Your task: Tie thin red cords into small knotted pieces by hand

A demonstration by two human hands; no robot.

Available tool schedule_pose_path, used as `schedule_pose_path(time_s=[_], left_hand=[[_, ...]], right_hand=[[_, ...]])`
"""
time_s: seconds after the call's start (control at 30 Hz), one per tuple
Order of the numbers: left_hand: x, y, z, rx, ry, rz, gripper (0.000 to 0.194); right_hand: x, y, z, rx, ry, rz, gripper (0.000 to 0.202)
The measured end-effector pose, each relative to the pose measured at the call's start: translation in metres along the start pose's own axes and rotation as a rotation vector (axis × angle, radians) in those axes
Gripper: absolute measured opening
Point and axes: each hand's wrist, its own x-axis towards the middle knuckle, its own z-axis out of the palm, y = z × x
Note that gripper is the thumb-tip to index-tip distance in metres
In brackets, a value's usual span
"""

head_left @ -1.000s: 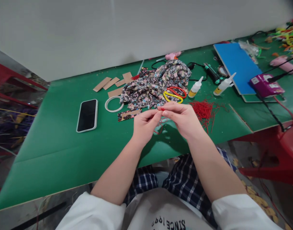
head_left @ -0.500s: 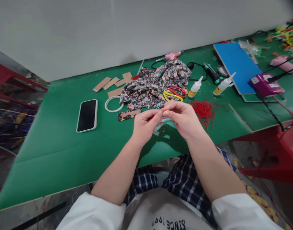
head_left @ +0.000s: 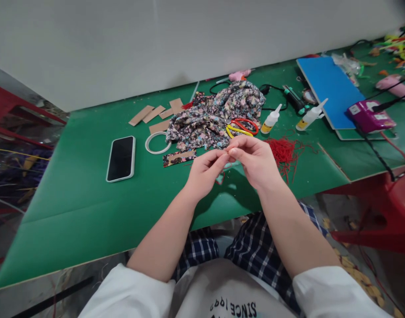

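Note:
My left hand (head_left: 206, 171) and my right hand (head_left: 252, 160) meet fingertip to fingertip above the green table, each in a pinch. Thin red string (head_left: 220, 178) hangs below the joined fingertips, and its upper end is hidden between them. Just behind my hands lie scissors (head_left: 242, 127) with one red and one yellow handle, resting on crumpled floral fabric (head_left: 215, 119). A tangle of red strings (head_left: 283, 154) sits to the right of my right hand. The floral-covered strip (head_left: 179, 158) lies left of my left hand.
On the green table (head_left: 90, 221) are a phone (head_left: 121, 159), a roll of tape (head_left: 148, 148), cardboard pieces (head_left: 141, 115), two glue bottles (head_left: 270, 119), a cutter (head_left: 294, 100), a blue board (head_left: 331, 88) and a purple device (head_left: 371, 117) with cables.
My left hand has shifted slightly right, and the fingertips have closed over the red bit that showed between them. Less of the string below is visible.

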Motion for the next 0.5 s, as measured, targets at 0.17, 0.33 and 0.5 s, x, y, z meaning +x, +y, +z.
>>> schedule_pose_path(time_s=[0.17, 0.33, 0.5], left_hand=[[0.004, -0.003, -0.003, -0.057, -0.118, -0.141, 0.026], [0.006, -0.004, -0.009, 0.012, -0.24, -0.214, 0.025], [0.002, -0.001, -0.016, 0.106, -0.262, -0.305, 0.029]], right_hand=[[0.005, -0.002, -0.007, -0.002, 0.087, 0.01, 0.012], [0.011, -0.006, -0.015, 0.023, 0.164, 0.002, 0.019], [0.015, -0.007, -0.023, 0.01, 0.22, -0.004, 0.023]])
